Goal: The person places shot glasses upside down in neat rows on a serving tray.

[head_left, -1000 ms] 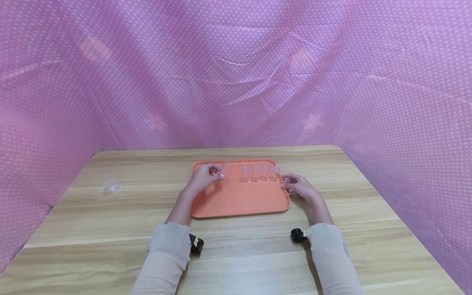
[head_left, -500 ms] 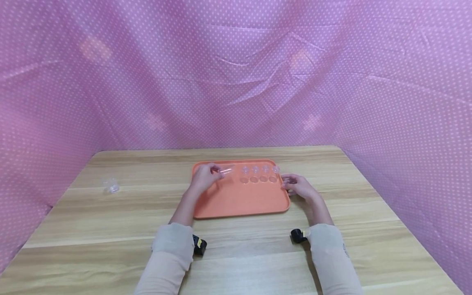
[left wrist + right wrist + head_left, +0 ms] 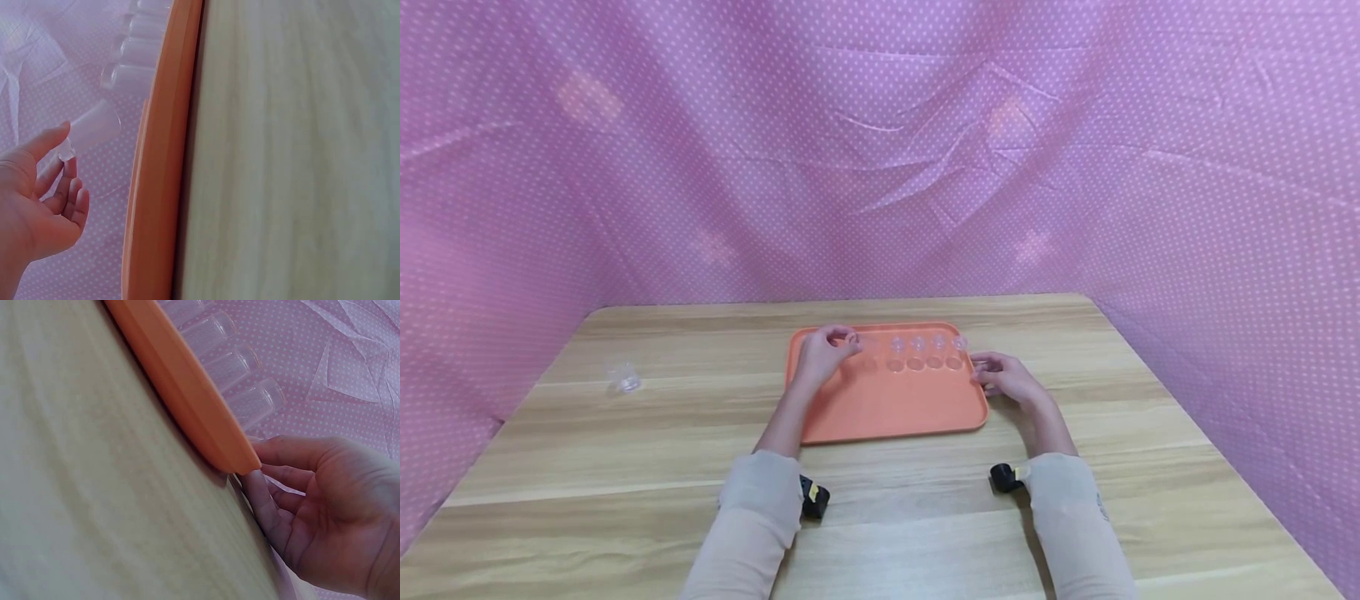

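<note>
My left hand [image 3: 826,353] pinches a clear plastic cup [image 3: 99,125] by its narrow base between thumb and fingertips. The cup points mouth down and leans a little, over the tray at the left end of a row. That row is several matching clear cups [image 3: 256,403], standing upside down along the far right part of the orange tray [image 3: 887,408]. At the tray's right edge, my right hand [image 3: 1009,379] has its thumb and fingers at the rim, one digit over it and another low by the table, as the right wrist view shows.
One more clear cup-like piece [image 3: 628,382] lies on the wooden table [image 3: 587,467], far to the left of the tray. A pink dotted cloth [image 3: 880,167] hangs behind the table and along both sides. Each wrist carries a small black camera [image 3: 815,500].
My left hand has moved right and slightly away with the cup, bringing it from a strong tilt to mouth down beside the row. The right hand has stayed at the tray's edge.
</note>
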The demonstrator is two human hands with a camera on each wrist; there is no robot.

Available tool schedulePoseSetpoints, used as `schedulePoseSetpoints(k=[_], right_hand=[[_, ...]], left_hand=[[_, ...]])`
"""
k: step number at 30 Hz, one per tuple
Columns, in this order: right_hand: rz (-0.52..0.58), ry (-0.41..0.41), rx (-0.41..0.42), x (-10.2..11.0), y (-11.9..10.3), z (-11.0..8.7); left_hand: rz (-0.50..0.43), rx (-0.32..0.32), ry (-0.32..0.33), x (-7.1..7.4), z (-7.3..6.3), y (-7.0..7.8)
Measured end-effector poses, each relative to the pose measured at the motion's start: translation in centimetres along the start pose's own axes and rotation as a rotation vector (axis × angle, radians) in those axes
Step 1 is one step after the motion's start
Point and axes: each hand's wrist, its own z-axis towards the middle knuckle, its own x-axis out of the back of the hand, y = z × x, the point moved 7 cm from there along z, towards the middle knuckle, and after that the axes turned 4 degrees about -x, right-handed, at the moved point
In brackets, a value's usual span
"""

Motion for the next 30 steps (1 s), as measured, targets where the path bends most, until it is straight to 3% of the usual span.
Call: schedulePoseSetpoints(k=[11,15,22,30], right_hand=[[0.013,0.006,-0.008,0.0,0.1,0.1],[0.027,0.005,0.003,0.0,0.2,0.2],[0.057,-0.037,0.095,0.0,-0.4,-0.2],[0.035,-0.005,0.006,-0.1,-0.4,-0.2]], left_hand=[[-0.141,0.05,0.011,-1.3,0.2,-0.4],[-0.136,0.044,-0.015,-2.0,0.3,-0.4],[-0.093,0.016,-0.044,-3.1,0.5,-0.2],[-0.066,0.001,-0.061,-3.7,0.6,-0.1]])
